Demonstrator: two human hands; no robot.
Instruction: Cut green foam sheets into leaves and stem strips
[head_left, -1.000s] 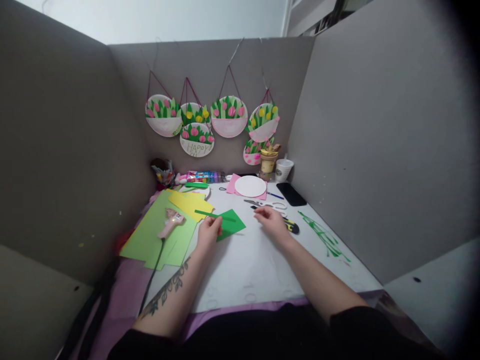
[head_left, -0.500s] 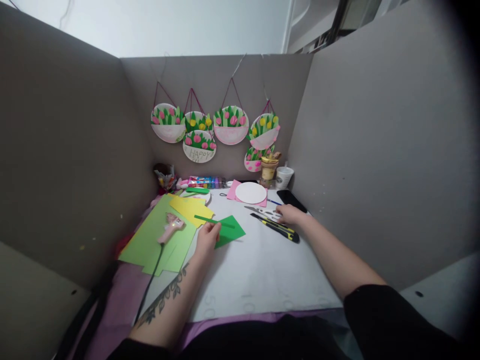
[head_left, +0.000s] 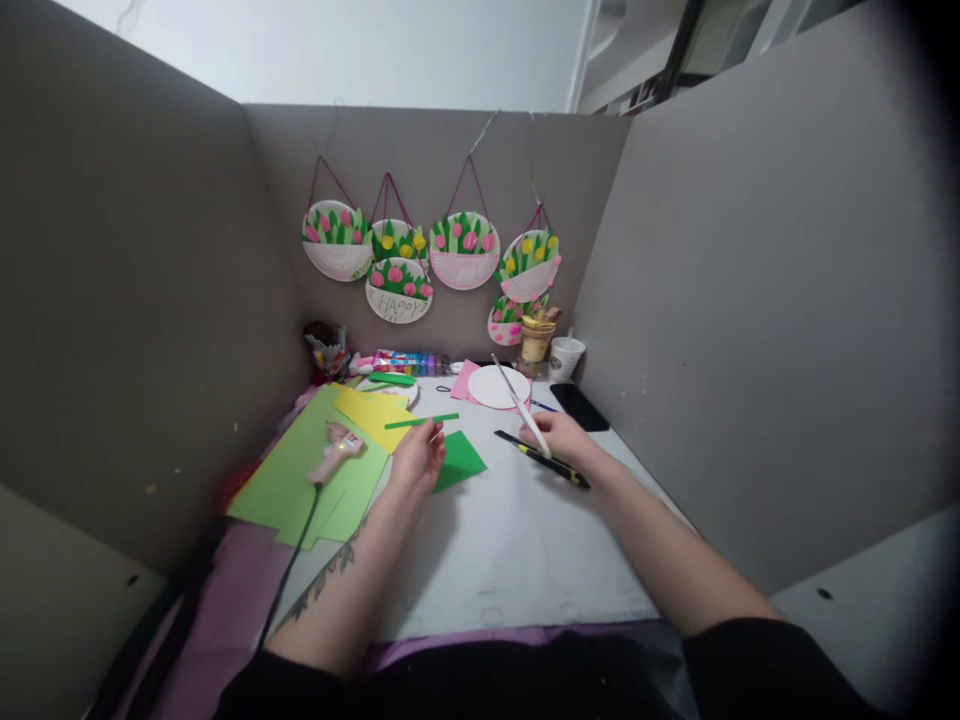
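My left hand (head_left: 418, 458) pinches a narrow green paper strip (head_left: 444, 418), raised above the table. Beside that hand lies a darker green sheet of paper (head_left: 460, 462), partly hidden by the fingers. My right hand (head_left: 561, 440) is closed on white-handled scissors (head_left: 531, 422), lifted with the blades pointing up and away from me. Beneath the right hand a black and yellow utility knife (head_left: 564, 472) lies on the table. Past the scissors sits a white paper disc (head_left: 489, 388) over pink paper (head_left: 463, 378).
Light green sheets (head_left: 262, 500) and yellow paper (head_left: 367, 415) lie at the left, under a pink glue gun (head_left: 336, 455) with a black cord. A phone (head_left: 579, 407) and a white cup (head_left: 565, 358) stand at the right. Paper flower baskets (head_left: 465, 262) hang on the back panel.
My right hand has picked the scissors up from the table and moved slightly left. My left hand has raised the green strip off the darker green sheet.
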